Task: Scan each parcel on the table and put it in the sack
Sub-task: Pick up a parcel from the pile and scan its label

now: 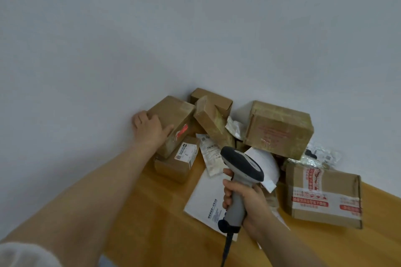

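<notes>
Several parcels lie heaped on a wooden table (156, 219) against a pale wall. My left hand (147, 129) grips the left end of a brown cardboard box (173, 117) at the heap's far left, thumb on its front face. That box rests on a smaller box with a white label (180, 158). My right hand (245, 199) holds a grey barcode scanner (240, 171) by its handle, head pointed toward the heap. A flat white mailer (206, 199) lies under the scanner. No sack is in view.
A large brown box (280, 128) sits at the back right, and a box with red-printed tape (323, 195) at the right front. A tilted narrow box (210, 121), plastic bags (321, 156) and a white padded envelope (264, 162) fill the middle. The scanner cable (225, 249) hangs down.
</notes>
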Available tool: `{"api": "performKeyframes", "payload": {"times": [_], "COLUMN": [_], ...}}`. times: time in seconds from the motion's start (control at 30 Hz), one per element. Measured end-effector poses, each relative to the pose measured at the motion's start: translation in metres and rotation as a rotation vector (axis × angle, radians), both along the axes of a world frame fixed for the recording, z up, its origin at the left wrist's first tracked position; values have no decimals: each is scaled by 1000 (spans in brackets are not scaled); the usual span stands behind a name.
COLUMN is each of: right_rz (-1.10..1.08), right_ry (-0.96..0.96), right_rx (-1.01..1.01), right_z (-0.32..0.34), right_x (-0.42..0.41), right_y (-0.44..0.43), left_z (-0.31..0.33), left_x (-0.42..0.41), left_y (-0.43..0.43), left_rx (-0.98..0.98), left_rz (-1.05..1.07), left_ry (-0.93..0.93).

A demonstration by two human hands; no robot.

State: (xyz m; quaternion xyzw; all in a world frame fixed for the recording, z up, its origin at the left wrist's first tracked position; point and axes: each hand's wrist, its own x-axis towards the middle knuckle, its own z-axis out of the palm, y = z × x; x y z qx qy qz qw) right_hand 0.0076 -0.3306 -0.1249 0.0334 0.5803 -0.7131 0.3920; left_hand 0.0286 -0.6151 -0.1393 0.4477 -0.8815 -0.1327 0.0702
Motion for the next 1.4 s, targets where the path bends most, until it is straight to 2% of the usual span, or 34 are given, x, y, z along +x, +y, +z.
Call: {"api": "performKeyframes", "payload": {"times": [0.13,0.27,0.37,0.43,0.53,0.6,0.67,0.73,0.83,1.0,1.13,1.27,1.4], "right_rz": [-14,-15,-23,-31,-42,-41,-38,-44,-60,-111,-120,-114,-161], "right_ry": [8,9,12,5,-11,-10,-8,-7,-16,-95,-108,-146,-190], "right_rx": [19,26,27,19,-1,-8,-13,-13,-11,-42,-84,-108,-102], "right_z": [-1,0,0,0,-1,-1,-1,-2,-1,-1,0,1,1], "right_x": [0,2,-1,-2,-4,-4,-3,-3,-3,-4,1,7,13], "right_y": [-8,-11,-12,-13,-14,-15,-15,-12,-5,13,39,87,153], "left_z": [6,26,32,35,34,31,29,29,33,42,43,45,34], "left_x": [-9,-12,-18,-18,-13,-11,-10,-12,-12,-2,24,51,76], "left_y": [1,10,4,-4,-7,-4,0,3,10,41,81,149,243], "left_rx": [74,2,89,250,651,934,1044,1006,822,467,296,247,250], "left_rz": [32,57,60,94,195,262,270,281,266,114,-9,-156,-316], "left_ry": [34,-112,-79,78,351,422,430,432,422,252,259,306,267]}}
